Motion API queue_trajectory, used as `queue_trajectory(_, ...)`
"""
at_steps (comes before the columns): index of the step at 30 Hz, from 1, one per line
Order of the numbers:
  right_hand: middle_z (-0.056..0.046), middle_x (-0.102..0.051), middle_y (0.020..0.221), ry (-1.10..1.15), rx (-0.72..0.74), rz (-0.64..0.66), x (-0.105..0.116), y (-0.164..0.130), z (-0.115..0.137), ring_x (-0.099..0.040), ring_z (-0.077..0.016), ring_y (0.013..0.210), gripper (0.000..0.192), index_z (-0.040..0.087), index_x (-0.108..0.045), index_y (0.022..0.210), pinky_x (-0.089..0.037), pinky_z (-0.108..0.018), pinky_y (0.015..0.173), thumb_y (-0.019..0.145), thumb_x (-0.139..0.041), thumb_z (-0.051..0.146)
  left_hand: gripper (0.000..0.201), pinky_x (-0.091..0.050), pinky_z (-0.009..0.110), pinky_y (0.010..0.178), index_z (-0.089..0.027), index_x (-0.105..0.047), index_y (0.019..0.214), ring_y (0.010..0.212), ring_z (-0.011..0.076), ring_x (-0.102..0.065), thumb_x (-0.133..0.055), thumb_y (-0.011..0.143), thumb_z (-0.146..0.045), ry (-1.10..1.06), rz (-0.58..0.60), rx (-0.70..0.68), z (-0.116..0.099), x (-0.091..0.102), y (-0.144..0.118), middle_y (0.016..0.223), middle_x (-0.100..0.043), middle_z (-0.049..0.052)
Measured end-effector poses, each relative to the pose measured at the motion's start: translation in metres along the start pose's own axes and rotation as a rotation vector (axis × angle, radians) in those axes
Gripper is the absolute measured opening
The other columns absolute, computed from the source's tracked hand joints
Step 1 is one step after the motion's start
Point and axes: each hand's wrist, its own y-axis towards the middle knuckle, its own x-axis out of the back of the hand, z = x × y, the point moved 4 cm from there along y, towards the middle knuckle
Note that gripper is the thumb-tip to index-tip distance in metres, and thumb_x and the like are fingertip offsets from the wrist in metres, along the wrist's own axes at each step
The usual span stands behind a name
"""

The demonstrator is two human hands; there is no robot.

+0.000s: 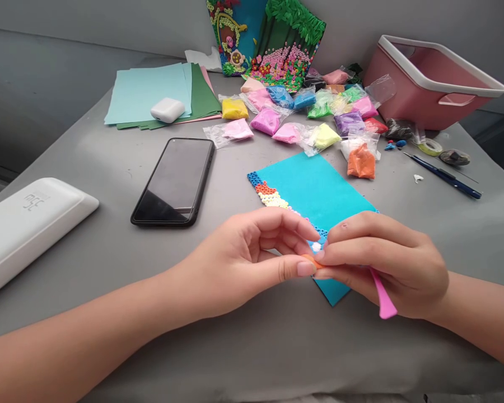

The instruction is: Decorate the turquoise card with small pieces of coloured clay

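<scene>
Between the thumb and fingers of my left hand (252,257) is a small piece of orange clay (313,261). My right hand (382,263) meets it there, its fingertips pinched at the clay. A pink plastic modelling tool (384,299) is tucked in my right hand, its flared end sticking out below the palm. Under both hands lies a blue sheet (331,187) with rings of dark blue, orange, pale yellow and pink clay along its left edge. A small white bit (316,247) shows just behind the fingertips.
Several bags of coloured clay (265,120) lie behind the sheet, before two decorated boards (292,50). A pink basket (424,84) stands back right, with a dark blue pen-like tool (449,178) nearer. Leftward are a phone (174,182), a white power bank (37,224) and coloured sheets (147,89).
</scene>
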Motion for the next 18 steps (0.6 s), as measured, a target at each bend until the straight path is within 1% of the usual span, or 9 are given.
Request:
queue_trajectory(3, -0.004, -0.069, 0.087, -0.028, -0.042, -0.014, 0.005, -0.001, -0.004, -0.069, -0.0137, 0.076, 0.011, 0.022, -0.065, 0.102, -0.060, -0.026, 0.066, 0.097, -0.066, 0.013, 0.015, -0.061, 0.015, 0.081, -0.026, -0.081, 0.109, 0.088, 0.0083, -0.071, -0.072, 0.097, -0.025, 0.103, -0.019, -0.051, -0.002, 0.000, 0.001, 0.098, -0.077, -0.001)
queue_trajectory(5, -0.004, -0.068, 0.088, -0.054, -0.086, -0.035, 0.007, -0.001, -0.008, -0.069, -0.0168, 0.078, 0.011, 0.025, -0.063, 0.103, -0.059, -0.031, 0.065, 0.097, -0.065, 0.016, 0.017, -0.061, 0.016, 0.080, -0.027, -0.082, 0.110, 0.085, 0.0080, -0.070, -0.069, 0.099, -0.027, 0.147, -0.060, -0.076, -0.004, 0.002, 0.001, 0.099, -0.075, -0.001)
queue_trajectory(7, -0.004, -0.067, 0.088, -0.030, -0.119, -0.061, 0.008, -0.002, -0.011, -0.068, -0.0182, 0.079, 0.009, 0.026, -0.060, 0.103, -0.058, -0.032, 0.065, 0.099, -0.062, 0.018, 0.016, -0.061, 0.015, 0.079, -0.027, -0.083, 0.108, 0.081, 0.0072, -0.069, -0.069, 0.099, -0.029, 0.148, -0.100, -0.066, -0.003, 0.005, 0.001, 0.097, -0.074, -0.001)
queue_trajectory(10, -0.003, -0.065, 0.083, 0.061, -0.146, -0.056, 0.004, -0.003, -0.013, -0.064, -0.0170, 0.076, 0.011, 0.025, -0.059, 0.101, -0.056, -0.031, 0.064, 0.105, -0.050, 0.019, 0.013, -0.060, 0.014, 0.076, -0.025, -0.081, 0.101, 0.078, 0.0066, -0.069, -0.071, 0.098, -0.034, 0.090, -0.135, -0.031, -0.002, 0.007, 0.000, 0.092, -0.073, -0.003)
queue_trajectory(12, -0.003, -0.064, 0.080, 0.110, -0.151, -0.052, 0.002, -0.002, -0.014, -0.060, -0.0154, 0.070, 0.019, 0.024, -0.059, 0.099, -0.054, -0.030, 0.062, 0.108, -0.043, 0.024, 0.014, -0.060, 0.015, 0.075, -0.025, -0.079, 0.096, 0.077, 0.0067, -0.068, -0.072, 0.097, -0.037, 0.067, -0.153, -0.030, -0.003, 0.008, 0.000, 0.091, -0.072, -0.003)
queue_trajectory(13, -0.003, -0.063, 0.079, 0.121, -0.153, -0.046, 0.001, -0.002, -0.014, -0.058, -0.0146, 0.067, 0.021, 0.023, -0.059, 0.098, -0.053, -0.029, 0.060, 0.109, -0.042, 0.028, 0.016, -0.060, 0.015, 0.074, -0.025, -0.079, 0.095, 0.076, 0.0066, -0.068, -0.072, 0.097, -0.039, 0.074, -0.168, -0.027, -0.004, 0.009, -0.001, 0.090, -0.071, -0.004)
queue_trajectory(14, -0.003, -0.063, 0.078, 0.118, -0.150, -0.038, 0.001, -0.002, -0.014, -0.056, -0.0139, 0.064, 0.020, 0.022, -0.060, 0.098, -0.052, -0.028, 0.058, 0.108, -0.046, 0.033, 0.018, -0.059, 0.015, 0.074, -0.025, -0.078, 0.093, 0.076, 0.0064, -0.067, -0.072, 0.097, -0.041, 0.093, -0.185, -0.017, -0.004, 0.010, -0.001, 0.089, -0.070, -0.004)
queue_trajectory(16, -0.001, -0.062, 0.075, 0.074, -0.142, -0.009, 0.001, -0.001, -0.014, -0.056, -0.0126, 0.061, 0.016, 0.022, -0.060, 0.094, -0.051, -0.026, 0.055, 0.102, -0.063, 0.035, 0.021, -0.058, 0.015, 0.075, -0.025, -0.078, 0.092, 0.075, 0.0064, -0.068, -0.071, 0.096, -0.045, 0.141, -0.214, 0.021, -0.005, 0.012, -0.001, 0.085, -0.068, -0.005)
queue_trajectory(18, 0.000, -0.063, 0.073, 0.014, -0.127, 0.004, 0.001, -0.001, -0.012, -0.058, -0.0118, 0.061, 0.015, 0.022, -0.059, 0.090, -0.051, -0.024, 0.054, 0.094, -0.073, 0.024, 0.022, -0.057, 0.016, 0.075, -0.026, -0.078, 0.093, 0.075, 0.0065, -0.068, -0.072, 0.096, -0.047, 0.161, -0.225, 0.048, -0.005, 0.013, -0.001, 0.082, -0.066, -0.006)
